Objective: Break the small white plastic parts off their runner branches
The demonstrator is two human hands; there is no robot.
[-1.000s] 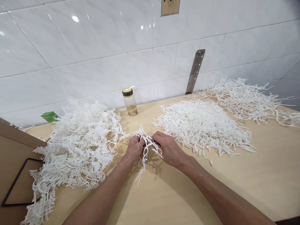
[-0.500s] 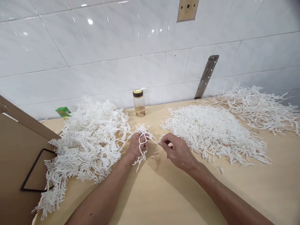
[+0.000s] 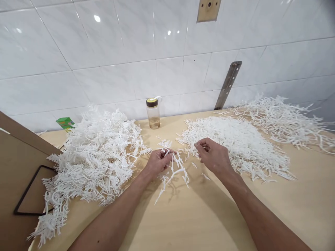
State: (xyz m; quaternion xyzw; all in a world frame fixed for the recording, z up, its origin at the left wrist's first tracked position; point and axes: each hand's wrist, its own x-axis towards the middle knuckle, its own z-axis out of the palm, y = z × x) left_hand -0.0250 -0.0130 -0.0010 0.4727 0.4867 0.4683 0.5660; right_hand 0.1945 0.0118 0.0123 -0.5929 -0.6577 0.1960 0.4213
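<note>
Left hand grips a branching white sprig; right hand, pinched narrow, contents unclear, has heaped white snippets just beyond.

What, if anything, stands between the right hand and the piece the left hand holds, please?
Nothing visible blocks the right hand from the white branched piece in the left hand; loose bits between lie on the tabletop.
</note>
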